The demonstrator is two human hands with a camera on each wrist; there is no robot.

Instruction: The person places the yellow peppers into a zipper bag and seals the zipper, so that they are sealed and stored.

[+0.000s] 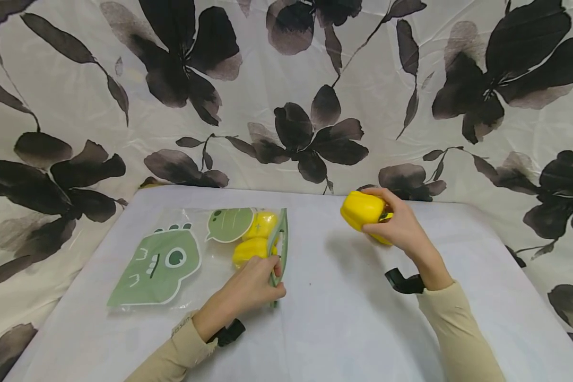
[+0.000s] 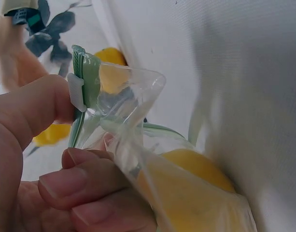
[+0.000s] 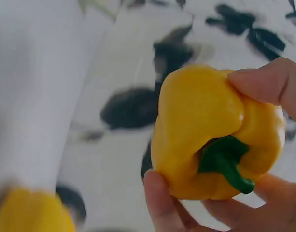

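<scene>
My right hand (image 1: 398,220) grips a yellow bell pepper (image 3: 201,116) by its sides, above the back right of the table. Its green stem (image 3: 230,162) faces the right wrist camera. Partly hidden behind that hand, another yellow pepper (image 3: 34,212) sits close to the table's back edge. My left hand (image 1: 253,284) pinches the open mouth of a clear zip bag (image 1: 219,286) at its green zip strip. A white slider (image 2: 76,92) sits on the strip by the thumb. Inside, near the mouth, lie two yellow peppers (image 1: 250,250), partly covered by the bag's print.
The bag lies flat on a white-covered table (image 1: 324,329), its green cartoon dinosaur print (image 1: 159,270) facing up. Behind the table hangs a pale cloth (image 1: 248,79) with dark flowers. A black strap (image 1: 403,281) is on each wrist.
</scene>
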